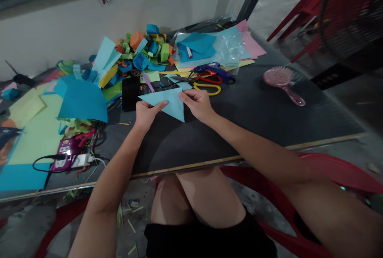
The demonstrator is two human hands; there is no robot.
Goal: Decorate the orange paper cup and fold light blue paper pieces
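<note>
A light blue sheet of paper point(172, 103), folded into a triangle, is held up over the dark table. My left hand point(147, 113) pinches its lower left edge, thumb lying on the front face. At the upper right edge my right hand point(199, 104) grips it between thumb and fingers. Just beyond the paper lie scissors point(209, 87) with red and yellow handles, a blue glue gun point(214, 71) and a purple stick point(148, 82). A black phone point(131, 94) rests left of the paper, near my left hand. The fingers behind the paper are partly hidden.
Folded paper pieces in several colours point(146, 48) are heaped at the back. Coloured sheets point(82, 98) and a purple power strip point(64, 154) with cables occupy the left. A pink hairbrush point(283, 82) lies right. A plastic bag with paper point(230, 48) sits at the back.
</note>
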